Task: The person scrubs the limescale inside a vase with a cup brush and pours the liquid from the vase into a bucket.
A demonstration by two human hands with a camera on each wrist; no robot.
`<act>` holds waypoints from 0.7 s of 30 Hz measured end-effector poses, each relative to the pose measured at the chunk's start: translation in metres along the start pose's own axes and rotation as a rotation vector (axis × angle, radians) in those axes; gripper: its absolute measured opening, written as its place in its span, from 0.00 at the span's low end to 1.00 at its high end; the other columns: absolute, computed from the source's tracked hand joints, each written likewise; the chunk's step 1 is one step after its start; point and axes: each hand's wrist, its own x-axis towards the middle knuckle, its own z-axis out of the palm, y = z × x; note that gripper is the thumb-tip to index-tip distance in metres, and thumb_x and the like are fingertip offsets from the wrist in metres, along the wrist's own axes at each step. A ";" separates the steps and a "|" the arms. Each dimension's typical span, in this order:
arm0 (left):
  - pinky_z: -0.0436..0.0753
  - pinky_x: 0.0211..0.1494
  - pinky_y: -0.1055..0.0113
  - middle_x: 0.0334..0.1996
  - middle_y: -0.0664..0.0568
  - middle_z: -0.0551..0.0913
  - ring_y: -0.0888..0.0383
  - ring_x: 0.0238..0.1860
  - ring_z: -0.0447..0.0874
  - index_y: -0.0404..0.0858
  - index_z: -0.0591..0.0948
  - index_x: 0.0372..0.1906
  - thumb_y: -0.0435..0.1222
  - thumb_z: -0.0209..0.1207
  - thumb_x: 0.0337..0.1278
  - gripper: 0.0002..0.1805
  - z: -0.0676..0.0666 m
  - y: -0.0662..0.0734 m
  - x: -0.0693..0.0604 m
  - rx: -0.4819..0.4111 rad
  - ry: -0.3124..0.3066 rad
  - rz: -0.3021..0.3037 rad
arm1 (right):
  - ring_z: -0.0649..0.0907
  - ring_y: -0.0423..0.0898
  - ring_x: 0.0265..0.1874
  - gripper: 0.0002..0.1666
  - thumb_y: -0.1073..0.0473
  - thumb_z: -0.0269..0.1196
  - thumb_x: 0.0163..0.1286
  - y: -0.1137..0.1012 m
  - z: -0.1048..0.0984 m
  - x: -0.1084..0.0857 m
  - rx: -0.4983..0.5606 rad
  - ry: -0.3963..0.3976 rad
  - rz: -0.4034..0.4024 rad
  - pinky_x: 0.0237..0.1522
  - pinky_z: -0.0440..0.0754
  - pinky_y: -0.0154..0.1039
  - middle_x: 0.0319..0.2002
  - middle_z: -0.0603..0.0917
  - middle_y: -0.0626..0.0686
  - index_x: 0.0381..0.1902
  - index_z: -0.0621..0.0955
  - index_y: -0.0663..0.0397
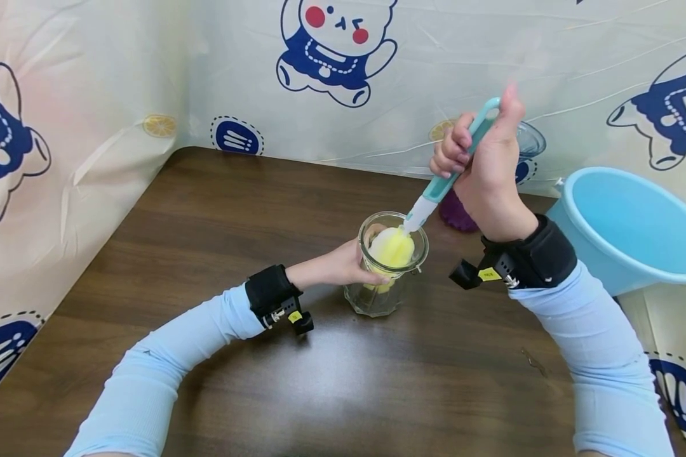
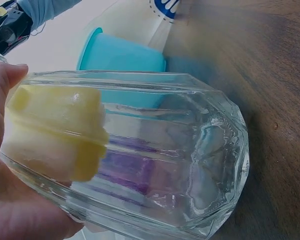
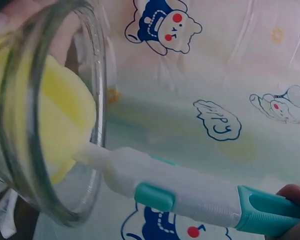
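Observation:
A clear glass jar [image 1: 377,303] stands on the table, its faceted wall showing close up in the left wrist view. My left hand [image 1: 343,263] grips the jar near its rim, thumb on the near side. With my right hand [image 1: 486,162] I hold the teal and white handle of a sponge brush [image 1: 440,187], fingers curled round it. The brush slants down through the jar's mouth. Its yellow and white sponge head [image 2: 55,132] sits inside the upper half of the jar, and the right wrist view shows the white neck entering at the rim.
A light blue bucket [image 1: 583,235] stands to the right of my right wrist. Behind the right hand are a purple object [image 1: 456,212], partly hidden, and a clear glass rim [image 1: 531,139]. A printed curtain [image 1: 411,127] hangs along the table's back edge.

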 end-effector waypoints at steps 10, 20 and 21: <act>0.68 0.56 0.62 0.57 0.39 0.64 0.48 0.57 0.64 0.36 0.56 0.57 0.29 0.66 0.41 0.38 0.001 -0.001 0.000 0.032 0.016 0.007 | 0.54 0.44 0.10 0.37 0.37 0.24 0.71 0.047 -0.013 -0.016 -0.025 0.085 -0.006 0.19 0.49 0.37 0.09 0.55 0.48 0.09 0.59 0.51; 0.66 0.60 0.51 0.57 0.37 0.63 0.48 0.60 0.62 0.33 0.55 0.56 0.28 0.65 0.42 0.37 0.002 -0.001 0.001 0.037 0.014 0.025 | 0.56 0.42 0.09 0.35 0.42 0.21 0.70 0.071 -0.012 -0.026 -0.125 -0.013 -0.076 0.16 0.51 0.36 0.08 0.57 0.46 0.09 0.59 0.50; 0.65 0.60 0.50 0.57 0.37 0.63 0.48 0.61 0.62 0.33 0.55 0.56 0.28 0.65 0.42 0.37 0.002 -0.001 0.001 0.030 0.015 0.025 | 0.56 0.42 0.09 0.34 0.42 0.21 0.69 0.071 -0.011 -0.027 -0.131 -0.021 -0.074 0.16 0.51 0.36 0.08 0.57 0.46 0.09 0.58 0.51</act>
